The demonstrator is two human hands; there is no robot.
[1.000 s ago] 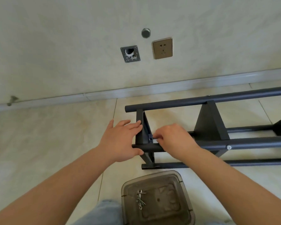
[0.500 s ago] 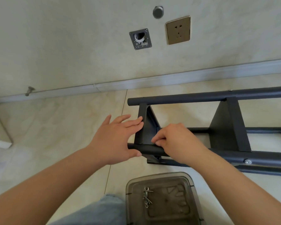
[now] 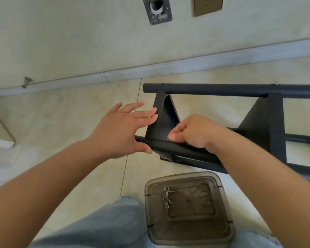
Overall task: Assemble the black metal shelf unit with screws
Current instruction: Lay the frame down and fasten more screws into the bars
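The black metal shelf unit (image 3: pixel 222 90) lies on its side on the tiled floor. My left hand (image 3: pixel 118 129) rests with straight fingers on the outer face of its end panel (image 3: pixel 161 126), the thumb against the near tube (image 3: pixel 168 147). My right hand (image 3: pixel 195 133) is curled over that tube at the panel's lower corner, thumb and forefinger pinched together. What they pinch is hidden. Several silver screws (image 3: pixel 167 198) lie in a smoky plastic container (image 3: pixel 190 235) by my knee.
A second black panel (image 3: pixel 265 126) joins the tubes further right. The wall with its baseboard (image 3: pixel 168 68) runs just behind the shelf, carrying an open wall box (image 3: pixel 157 10) and a socket (image 3: pixel 208 5). A door stop (image 3: pixel 27 81) sticks out at the left.
My view has come closer and tilted down over the joint. Both hands stay at the same corner, the right hand's pinch having slid lower toward the near tube.
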